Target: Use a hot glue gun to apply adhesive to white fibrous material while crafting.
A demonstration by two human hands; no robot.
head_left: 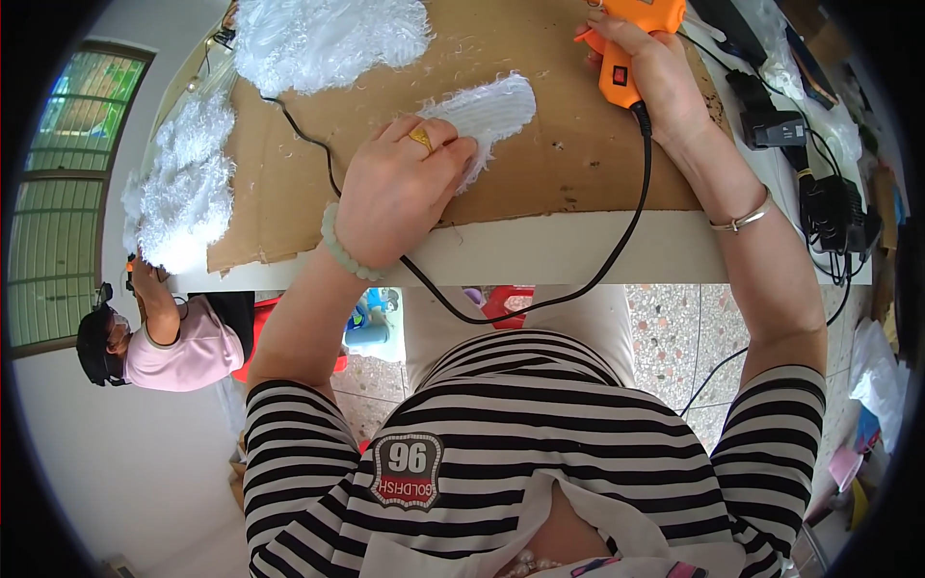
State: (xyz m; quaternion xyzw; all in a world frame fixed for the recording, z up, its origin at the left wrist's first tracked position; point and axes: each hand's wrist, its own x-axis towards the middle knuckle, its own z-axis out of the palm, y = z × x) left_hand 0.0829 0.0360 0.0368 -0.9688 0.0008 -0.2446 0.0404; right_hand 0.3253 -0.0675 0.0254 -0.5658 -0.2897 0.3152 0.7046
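Note:
My left hand (397,178) presses down on the cardboard with its fingers curled over a white ribbed piece with a frayed, fringed edge (503,104). The rounded end of that piece sticks out past my fingers; its near end is partly hidden under them. At the upper right, my right hand (665,82) grips an orange hot glue gun (619,77), raised over the cardboard. The upper part of the gun runs out of the picture. Its black cord (644,154) hangs from the handle and loops down past the table edge.
Brown cardboard (318,207) covers the white table (578,246). Heaps of shiny white fringe (328,43) lie at the far left, with another heap (183,188) nearer the left edge. Black power adapters (836,212) and cords sit at right. Another person (183,337) works at the left.

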